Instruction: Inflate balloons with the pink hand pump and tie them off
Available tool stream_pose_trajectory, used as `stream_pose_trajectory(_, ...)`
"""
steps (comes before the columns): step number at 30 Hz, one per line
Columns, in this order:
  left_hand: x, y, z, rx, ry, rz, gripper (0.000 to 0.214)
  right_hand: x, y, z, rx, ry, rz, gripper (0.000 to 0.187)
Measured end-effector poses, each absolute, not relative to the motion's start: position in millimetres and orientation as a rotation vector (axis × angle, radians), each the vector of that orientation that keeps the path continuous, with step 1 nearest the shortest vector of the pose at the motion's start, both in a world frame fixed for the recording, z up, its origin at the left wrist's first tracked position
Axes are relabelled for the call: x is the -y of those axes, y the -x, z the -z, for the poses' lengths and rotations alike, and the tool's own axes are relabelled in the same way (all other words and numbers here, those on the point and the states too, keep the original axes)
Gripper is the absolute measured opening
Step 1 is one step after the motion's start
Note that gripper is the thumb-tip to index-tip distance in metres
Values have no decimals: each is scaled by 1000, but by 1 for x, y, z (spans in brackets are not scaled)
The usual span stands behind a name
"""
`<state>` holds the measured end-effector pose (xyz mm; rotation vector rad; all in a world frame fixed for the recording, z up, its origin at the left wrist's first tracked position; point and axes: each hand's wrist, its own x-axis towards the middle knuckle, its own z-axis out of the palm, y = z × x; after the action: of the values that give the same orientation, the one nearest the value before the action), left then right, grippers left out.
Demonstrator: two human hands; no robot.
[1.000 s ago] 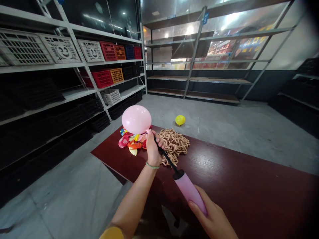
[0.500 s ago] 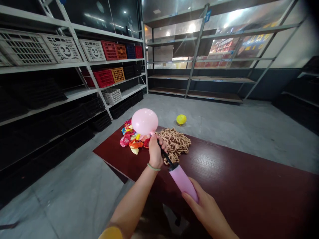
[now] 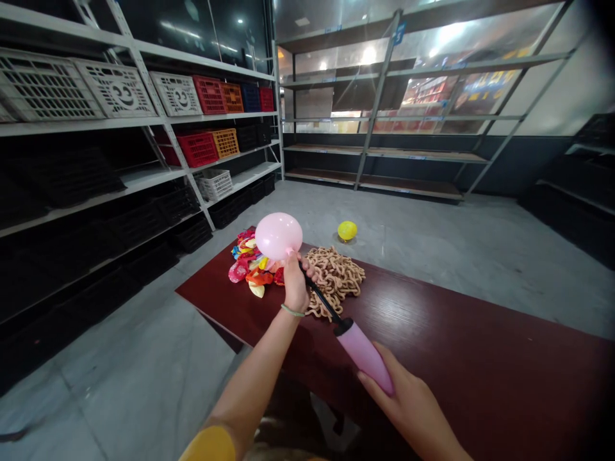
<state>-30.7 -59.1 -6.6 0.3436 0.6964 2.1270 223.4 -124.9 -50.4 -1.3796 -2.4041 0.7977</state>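
A pale pink balloon (image 3: 279, 236), rounded with air, sits at the top of my left hand (image 3: 295, 285). My left fingers are closed around its neck and the black front end of a hand pump. From there a black rod (image 3: 325, 302) slants down to the pump's pink barrel (image 3: 366, 357). My right hand (image 3: 408, 394) is wrapped round the barrel's rear part. Behind my left hand lies a heap of flat, multicoloured balloons (image 3: 257, 276), partly hidden. A pile of tan, chain-like links (image 3: 339, 275) is just right of that hand.
The dark red table (image 3: 432, 333) runs off to the right. Beyond its far edge a yellow balloon (image 3: 347, 231) lies on the grey floor. Shelving with plastic crates (image 3: 209, 95) stands left, and a metal rack (image 3: 372, 128) stands at the back.
The pump's pink barrel has moved down and right with my right hand, away from my left hand, so more black rod shows. The left hand still grips the balloon's neck.
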Motion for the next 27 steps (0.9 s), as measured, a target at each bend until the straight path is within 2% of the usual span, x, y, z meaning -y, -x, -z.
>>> stream_pose_trajectory(8,66,12,18,-765,-395,-2060,36,112,-170,21,2381,1336,-899,44)
stream_pose_trajectory(14,60,33,1,-756,-408,-2121,33,120,-217,46,2429,1275,-755,56)
stream_pose_trajectory(20,56,45,-1,-740,-328,-2123,30,134,-272,79,2450,1192,-480,57)
stream_pose_trajectory(27,67,15,9,-751,-348,-2120,35,130,-242,75,2468,1159,-427,55)
